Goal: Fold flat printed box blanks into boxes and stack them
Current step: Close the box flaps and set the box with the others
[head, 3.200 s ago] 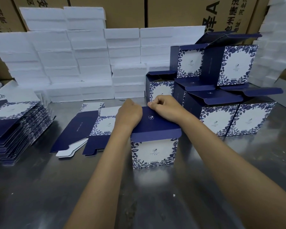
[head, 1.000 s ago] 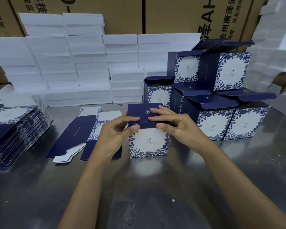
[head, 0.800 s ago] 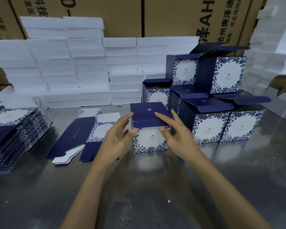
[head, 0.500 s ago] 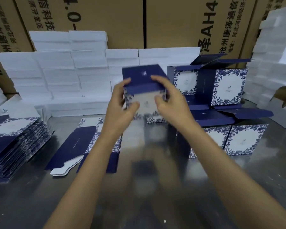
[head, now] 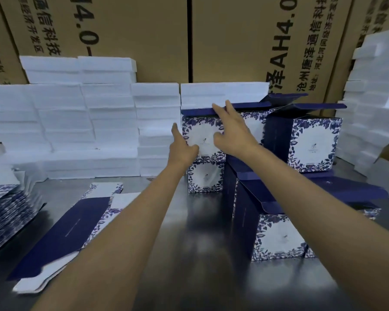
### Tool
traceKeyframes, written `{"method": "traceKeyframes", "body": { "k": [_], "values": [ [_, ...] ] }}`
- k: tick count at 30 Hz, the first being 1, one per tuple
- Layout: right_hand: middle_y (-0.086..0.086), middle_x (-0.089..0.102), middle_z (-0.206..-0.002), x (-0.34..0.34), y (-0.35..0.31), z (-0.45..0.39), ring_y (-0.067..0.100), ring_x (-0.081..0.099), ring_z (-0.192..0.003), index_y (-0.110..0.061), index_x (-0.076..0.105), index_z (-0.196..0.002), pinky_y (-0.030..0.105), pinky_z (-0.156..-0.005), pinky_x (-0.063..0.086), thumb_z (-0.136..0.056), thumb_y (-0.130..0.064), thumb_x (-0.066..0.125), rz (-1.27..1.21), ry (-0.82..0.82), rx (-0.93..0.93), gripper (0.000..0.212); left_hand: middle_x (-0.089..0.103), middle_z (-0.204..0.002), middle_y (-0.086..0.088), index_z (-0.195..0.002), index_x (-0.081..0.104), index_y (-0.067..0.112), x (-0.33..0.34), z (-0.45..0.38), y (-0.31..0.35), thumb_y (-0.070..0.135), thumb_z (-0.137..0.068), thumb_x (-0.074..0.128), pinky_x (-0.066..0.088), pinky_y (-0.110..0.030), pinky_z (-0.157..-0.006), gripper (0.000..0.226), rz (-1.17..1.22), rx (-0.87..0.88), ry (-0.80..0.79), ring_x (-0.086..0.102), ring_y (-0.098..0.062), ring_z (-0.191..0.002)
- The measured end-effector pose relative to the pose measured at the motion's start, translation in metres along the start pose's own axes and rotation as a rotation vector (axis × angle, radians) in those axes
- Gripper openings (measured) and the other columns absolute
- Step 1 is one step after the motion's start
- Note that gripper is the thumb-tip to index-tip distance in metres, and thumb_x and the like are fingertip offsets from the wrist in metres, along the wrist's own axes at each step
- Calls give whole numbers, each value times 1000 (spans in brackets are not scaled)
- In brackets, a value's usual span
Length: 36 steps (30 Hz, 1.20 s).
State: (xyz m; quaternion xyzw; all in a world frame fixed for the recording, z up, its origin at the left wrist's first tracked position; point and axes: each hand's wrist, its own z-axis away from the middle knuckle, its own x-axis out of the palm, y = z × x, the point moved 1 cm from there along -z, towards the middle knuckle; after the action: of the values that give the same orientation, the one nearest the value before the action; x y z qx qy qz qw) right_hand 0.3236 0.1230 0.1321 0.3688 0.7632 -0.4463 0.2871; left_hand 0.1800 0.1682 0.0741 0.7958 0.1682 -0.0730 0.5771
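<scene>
Head view: nearest, two bare forearms reach forward over the steel counter (head: 189, 254). To the left a flat box blank (head: 76, 227) lies unfolded on the counter, navy inside face up, with a white tab at its near end. Farther left a stack of flat blanks (head: 7, 216) sits at the counter's edge. To the right stands a folded box with an open lid (head: 279, 239), blue floral print around a white panel, its navy flap standing out toward the forearm.

Beyond that, both hands meet on the newly folded box (head: 202, 133), which sits on top of a lower box (head: 206, 177) in the pile. The left hand (head: 183, 147) touches the box's left front edge with the index finger stretched straight up along it and the other fingers curled loosely beneath; it grips nothing. The right hand (head: 233, 131) is spread, fingers straight and lying across the navy top of the box, thumb against the white front panel.

Just right of it stands another upper-tier box (head: 312, 142) with its lid raised. Behind everything white foam slabs (head: 88, 122) are stacked in columns, and more foam (head: 373, 104) rises at the far right. Brown printed cartons (head: 234, 37) form the back wall.
</scene>
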Motion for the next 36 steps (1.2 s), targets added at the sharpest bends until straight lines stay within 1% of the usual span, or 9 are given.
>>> {"method": "traceKeyframes", "body": {
  "k": [5, 11, 16, 21, 23, 26, 29, 32, 36],
  "values": [
    [5, -16, -169, 11, 15, -4, 26, -6, -157, -21, 13, -163, 44, -124, 19, -96, -8, 52, 114, -60, 29, 78, 62, -117, -13, -134, 39, 9, 14, -17, -18, 10, -91, 60, 43, -28, -78, 47, -91, -32, 37, 60, -32, -103],
    [4, -22, -168, 24, 20, 0, 22, -11, -157, -15, 6, -163, 38, -124, 13, -97, -10, 54, 151, -134, 109, 81, 59, -124, -20, -140, 33, 7, 20, -24, -22, 30, -94, 65, 42, -34, -78, 61, -259, -122, 37, 60, -38, -109],
    [5, -18, -169, 28, 2, 9, 22, -6, -157, -12, 14, -162, 40, -125, 19, -98, -11, 53, 49, -177, 135, 75, 56, -103, -17, -146, 22, 4, 4, -7, -21, 16, -93, 63, 42, -35, -70, 68, -316, -161, -9, 55, -30, -86],
    [12, 32, -161, 50, -30, 40, 25, 44, -133, -10, 29, -156, 24, -90, 43, -98, -6, 43, -181, -294, 152, 60, 58, -125, -24, -147, 29, 9, -34, 37, -30, 6, -92, 48, 46, -38, -88, 59, -322, -168, -51, 59, -40, -113],
    [12, 43, -154, 72, -36, 61, 22, 50, -124, -11, 31, -155, 20, -85, 39, -98, -7, 45, -213, -397, 181, 59, 54, -135, -21, -146, 35, 13, -62, 58, -45, 9, -94, 48, 45, -42, -101, 53, -334, -206, -31, 55, -38, -119],
    [10, 36, -160, 111, -38, 99, 22, 40, -143, -13, 28, -158, 23, -109, 34, -100, -13, 48, -170, -577, 211, 61, 54, -137, -16, -142, 41, 15, -111, 98, -80, 16, -96, 50, 41, -49, -106, 47, -305, -354, 98, 53, -38, -121],
    [12, 38, -159, 149, -49, 135, 25, 38, -146, -10, 34, -155, 26, -113, 31, -102, -19, 46, -142, -654, 238, 55, 52, -139, -18, -140, 44, 10, -141, 141, -110, 16, -95, 53, 42, -50, -105, 46, -277, -442, 204, 50, -42, -123],
    [13, 43, -152, 183, -70, 163, 29, 29, -150, -8, 51, -136, 35, -121, 23, -106, -27, 41, -170, -650, 225, 38, 53, -137, -20, -137, 49, 6, -150, 168, -124, 10, -92, 56, 38, -47, -106, 46, -348, -398, 246, 45, -41, -127],
    [2, 11, -170, 208, -79, 187, 16, 2, -157, -25, 41, -150, 37, -124, -5, -107, -42, 32, -123, -481, 161, 47, 51, -138, -21, -135, 52, 7, -168, 182, -134, 15, -91, 58, 26, -50, -114, 46, -605, -348, 351, 40, -39, -133]
  ]
}}
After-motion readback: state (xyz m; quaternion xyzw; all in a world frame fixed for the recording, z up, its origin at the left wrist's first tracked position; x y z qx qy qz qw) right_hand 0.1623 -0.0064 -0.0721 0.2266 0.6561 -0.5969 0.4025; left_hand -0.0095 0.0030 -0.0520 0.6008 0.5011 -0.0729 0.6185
